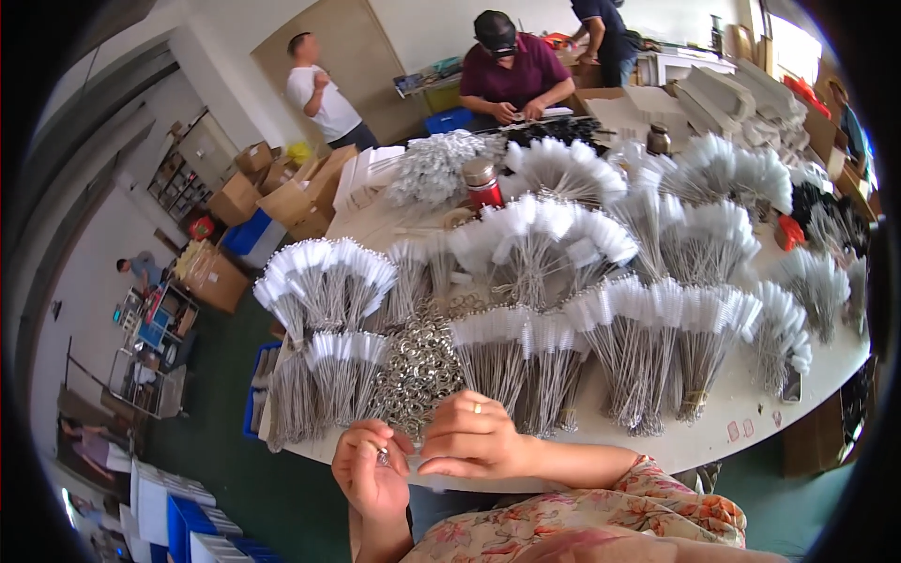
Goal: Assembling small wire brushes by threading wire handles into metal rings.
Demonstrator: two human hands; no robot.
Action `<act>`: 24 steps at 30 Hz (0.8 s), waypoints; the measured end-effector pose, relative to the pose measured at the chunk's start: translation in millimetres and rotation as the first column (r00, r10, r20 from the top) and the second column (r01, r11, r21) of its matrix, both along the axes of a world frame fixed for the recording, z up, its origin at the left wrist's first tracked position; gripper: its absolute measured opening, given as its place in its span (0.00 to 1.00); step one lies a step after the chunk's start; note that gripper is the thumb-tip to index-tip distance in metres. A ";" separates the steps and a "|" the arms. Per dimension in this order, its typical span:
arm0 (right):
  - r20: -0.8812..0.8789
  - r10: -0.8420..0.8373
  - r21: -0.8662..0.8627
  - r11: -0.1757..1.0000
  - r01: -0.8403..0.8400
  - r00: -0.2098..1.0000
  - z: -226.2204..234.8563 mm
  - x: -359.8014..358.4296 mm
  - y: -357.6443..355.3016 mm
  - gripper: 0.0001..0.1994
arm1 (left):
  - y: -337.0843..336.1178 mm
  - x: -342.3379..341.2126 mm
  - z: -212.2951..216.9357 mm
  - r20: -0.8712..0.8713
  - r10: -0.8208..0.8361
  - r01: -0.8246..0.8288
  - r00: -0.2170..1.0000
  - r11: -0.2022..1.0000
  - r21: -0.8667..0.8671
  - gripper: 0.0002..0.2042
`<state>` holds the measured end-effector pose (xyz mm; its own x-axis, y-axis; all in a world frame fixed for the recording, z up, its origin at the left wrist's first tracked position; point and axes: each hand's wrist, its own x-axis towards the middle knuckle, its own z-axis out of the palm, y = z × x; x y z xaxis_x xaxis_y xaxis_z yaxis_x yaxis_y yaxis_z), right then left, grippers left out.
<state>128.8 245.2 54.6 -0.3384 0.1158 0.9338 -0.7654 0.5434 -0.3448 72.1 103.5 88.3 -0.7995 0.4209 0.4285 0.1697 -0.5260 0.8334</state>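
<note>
My left hand [373,469] is closed in a pinch at the table's near edge. Between its fingers shows a small shiny metal ring [383,457], partly covered. Just right of it, my right hand [476,437] has its fingers curled inward; anything in them is hidden from view. Beyond both hands lies a heap of loose metal rings [418,368]. Bundles of wire-handled brushes with white bristles flank the heap, one brush bundle [345,371] to the left and another brush bundle [493,352] to the right.
More brush bundles [648,347] cover the white table [751,427]. A red jar [482,184] with a metal lid stands behind them. Across the table a person in a dark red shirt [516,80] handles small pieces. Cardboard boxes [235,199] are stacked at the left.
</note>
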 end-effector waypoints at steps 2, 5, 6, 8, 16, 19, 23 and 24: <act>0.017 -0.048 -0.034 0.998 0.049 0.999 4.2 2.9 -1.1 0.10 | -4.2 0.1 -0.1 -0.017 -0.031 0.030 0.999 0.999 -0.038 0.09; 0.043 -0.049 0.010 0.999 0.049 0.998 6.9 2.9 -4.1 0.11 | -5.6 -9.2 -12.1 -0.380 0.058 -0.135 0.923 0.975 -0.178 0.09; 0.044 -0.048 0.012 0.999 0.048 0.998 4.8 2.2 -4.7 0.11 | -3.1 1.6 -3.0 -0.205 -0.006 -0.030 0.979 0.985 -0.170 0.08; 0.042 -0.027 0.026 0.999 0.026 0.999 0.6 0.8 -5.6 0.11 | -1.1 2.8 -5.6 -0.213 -0.004 -0.032 0.977 0.986 -0.163 0.08; 0.114 0.061 -0.026 0.998 -0.058 0.992 4.8 5.7 -1.5 0.09 | -2.0 2.2 -9.2 -0.275 -0.016 -0.035 0.961 0.983 -0.180 0.07; 0.210 0.198 -0.131 0.976 -0.174 0.957 4.1 6.5 1.4 0.07 | -4.4 4.2 -9.7 -0.184 -0.073 0.035 0.980 0.979 -0.201 0.08; 0.383 0.477 -0.416 0.854 -0.314 0.791 7.0 13.4 3.1 0.05 | -6.4 -0.9 -9.8 -0.289 -0.167 0.091 0.943 0.961 -0.260 0.13; 0.383 0.478 -0.415 0.854 -0.315 0.790 7.0 13.8 3.5 0.05 | -6.3 -2.4 -10.6 -0.380 -0.179 0.066 0.908 0.954 -0.291 0.15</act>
